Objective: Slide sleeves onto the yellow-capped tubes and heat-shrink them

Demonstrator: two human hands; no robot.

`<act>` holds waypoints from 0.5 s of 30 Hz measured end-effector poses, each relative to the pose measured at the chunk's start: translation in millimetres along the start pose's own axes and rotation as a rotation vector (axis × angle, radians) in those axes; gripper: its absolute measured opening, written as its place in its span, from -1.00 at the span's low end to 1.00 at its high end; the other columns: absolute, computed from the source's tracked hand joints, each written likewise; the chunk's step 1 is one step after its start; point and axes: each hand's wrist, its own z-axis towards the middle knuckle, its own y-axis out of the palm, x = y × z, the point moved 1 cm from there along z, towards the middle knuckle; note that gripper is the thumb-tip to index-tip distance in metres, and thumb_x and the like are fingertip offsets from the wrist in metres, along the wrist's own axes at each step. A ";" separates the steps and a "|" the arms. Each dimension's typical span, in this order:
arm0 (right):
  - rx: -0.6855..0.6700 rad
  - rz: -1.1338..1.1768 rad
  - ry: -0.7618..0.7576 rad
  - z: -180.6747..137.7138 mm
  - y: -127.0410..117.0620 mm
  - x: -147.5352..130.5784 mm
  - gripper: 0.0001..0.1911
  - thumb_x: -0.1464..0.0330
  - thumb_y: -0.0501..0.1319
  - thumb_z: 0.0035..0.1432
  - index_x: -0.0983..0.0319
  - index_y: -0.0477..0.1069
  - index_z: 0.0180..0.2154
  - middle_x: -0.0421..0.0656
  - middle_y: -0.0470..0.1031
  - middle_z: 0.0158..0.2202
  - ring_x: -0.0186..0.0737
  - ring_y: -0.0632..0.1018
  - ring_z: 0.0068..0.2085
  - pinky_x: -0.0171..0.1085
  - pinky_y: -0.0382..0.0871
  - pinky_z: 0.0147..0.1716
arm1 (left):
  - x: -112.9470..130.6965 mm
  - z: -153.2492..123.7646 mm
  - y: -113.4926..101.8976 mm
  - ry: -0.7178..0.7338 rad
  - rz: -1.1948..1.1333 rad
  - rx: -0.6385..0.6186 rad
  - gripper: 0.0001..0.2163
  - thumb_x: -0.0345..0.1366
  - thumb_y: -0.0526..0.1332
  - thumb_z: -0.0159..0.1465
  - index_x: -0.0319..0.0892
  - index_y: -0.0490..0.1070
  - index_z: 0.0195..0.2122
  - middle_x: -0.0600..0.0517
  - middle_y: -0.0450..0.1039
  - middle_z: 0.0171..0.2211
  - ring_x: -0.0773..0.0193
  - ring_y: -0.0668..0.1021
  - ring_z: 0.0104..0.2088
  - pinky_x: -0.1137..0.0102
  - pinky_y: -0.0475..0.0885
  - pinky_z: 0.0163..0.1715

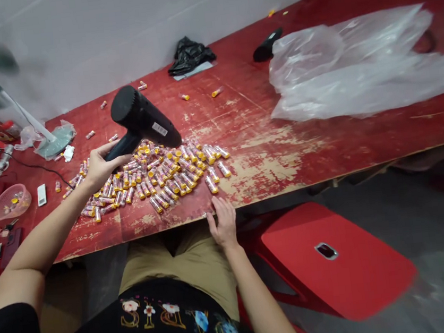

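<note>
The left hand (103, 161) holds a black dryer (148, 121) by its handle, the fingers closed around it; the dryer is raised over a pile of small yellow-capped tubes (163, 181) and hides a part of them. The right hand (223, 220) lies at the near table edge, its fingers extended and loose, near the closest tubes. Left of the pile there are a small white device (41, 195), a pink basket (3, 214) and a fan (27, 111) with blurred blades. Near the wall (111, 35) lies a crumpled black bag (190, 55). On the right, a large clear plastic bag (355, 66) occupies much of the surface, beside a black cylinder (267, 45). The table (252, 115) is red, its coating worn into pale patches. The wall is grey, and a red stool (337, 260) stands below the table edge, to the right.
</note>
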 end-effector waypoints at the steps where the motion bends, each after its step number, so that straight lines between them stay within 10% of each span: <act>1: -0.001 -0.002 -0.001 -0.4 0.9 0.6 -0.40 0.31 0.12 0.37 0.25 0.15 0.38 0.09 0.45 0.23 0.08 0.41 0.30 0.18 0.28 0.29 | -1.5 0.7 2.9 -0.013 -0.027 0.010 -0.42 -0.17 0.53 -0.01 -0.23 0.60 0.06 0.06 0.53 -0.48 0.38 0.47 -0.60 0.49 0.39 -0.58; 15: -0.047 0.036 0.045 -0.3 1.5 -0.9 -0.41 0.26 0.06 0.39 0.23 0.15 0.38 0.09 0.43 0.25 0.09 0.38 0.32 0.21 0.25 0.30 | -10.5 20.9 13.2 -0.009 0.018 -0.025 -0.43 -0.17 0.51 -0.01 -0.23 0.61 0.05 -0.01 0.61 -0.36 0.39 0.48 -0.59 0.49 0.40 -0.60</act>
